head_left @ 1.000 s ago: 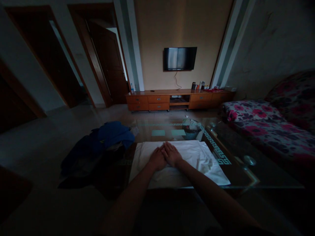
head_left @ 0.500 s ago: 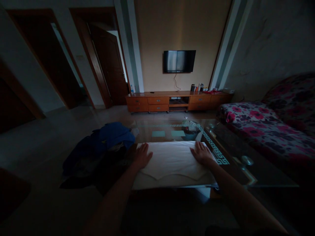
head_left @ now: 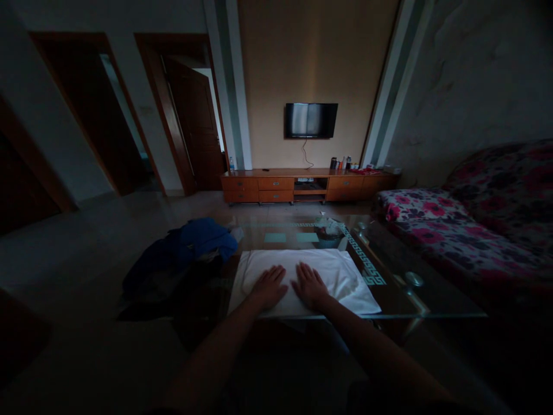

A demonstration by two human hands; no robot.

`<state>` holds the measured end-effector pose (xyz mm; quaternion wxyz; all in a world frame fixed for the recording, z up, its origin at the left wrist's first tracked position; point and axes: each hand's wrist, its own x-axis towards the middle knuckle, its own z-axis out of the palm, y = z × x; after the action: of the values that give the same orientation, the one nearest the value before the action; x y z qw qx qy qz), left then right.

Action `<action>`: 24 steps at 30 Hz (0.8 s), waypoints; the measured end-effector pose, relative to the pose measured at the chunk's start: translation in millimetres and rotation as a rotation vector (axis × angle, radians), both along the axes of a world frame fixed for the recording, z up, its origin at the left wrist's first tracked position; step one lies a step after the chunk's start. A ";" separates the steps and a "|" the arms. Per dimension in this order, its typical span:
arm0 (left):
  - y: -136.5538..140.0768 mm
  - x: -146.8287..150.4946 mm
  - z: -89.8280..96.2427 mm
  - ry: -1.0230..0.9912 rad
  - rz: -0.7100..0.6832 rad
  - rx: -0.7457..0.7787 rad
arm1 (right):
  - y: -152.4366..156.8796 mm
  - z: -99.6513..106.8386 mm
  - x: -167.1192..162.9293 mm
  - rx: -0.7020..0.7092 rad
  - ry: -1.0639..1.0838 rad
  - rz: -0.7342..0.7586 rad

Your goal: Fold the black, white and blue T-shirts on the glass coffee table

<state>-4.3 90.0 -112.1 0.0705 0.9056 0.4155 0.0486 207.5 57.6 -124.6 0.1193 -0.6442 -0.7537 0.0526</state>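
A white cloth [head_left: 341, 271], perhaps a folded garment, lies spread over the near part of a glass table [head_left: 436, 302]. Faint creases run across it, and its kind is hard to make out in the dim light. Palm down on its middle-left rests my left hand [head_left: 271, 286], fingers stretched forward. My right hand [head_left: 310, 286] lies flat beside it, a small gap between the two. Neither hand grips the fabric.
A heap of blue and dark clothes [head_left: 190, 248] sits at the table's left side. Beyond the cloth stands a basket [head_left: 332, 235] with a pale bag in it. A flowered sofa [head_left: 458, 230] is on the right, and a wooden TV cabinet [head_left: 276, 187] lines the far wall.
Both hands have moved inward from the cloth's far left and right corners to its middle. The cloth now lies flatter against the tabletop, its near edge changed in shape. The camera view has shifted slightly.
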 end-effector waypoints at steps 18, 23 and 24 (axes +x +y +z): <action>-6.3 -29.3 18.4 -0.009 0.199 0.267 | -31.8 5.1 91.2 0.045 -0.179 -0.304; -25.0 30.1 6.0 -0.070 -0.040 0.161 | -23.2 15.2 14.8 -0.005 0.018 0.002; -28.9 35.1 2.3 -0.064 -0.038 0.141 | -23.3 13.1 8.0 -0.023 0.033 0.038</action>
<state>30.9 61.1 -109.7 0.0207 0.9139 0.3915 0.1053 215.4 34.3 -111.5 0.1232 -0.6301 -0.7631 0.0739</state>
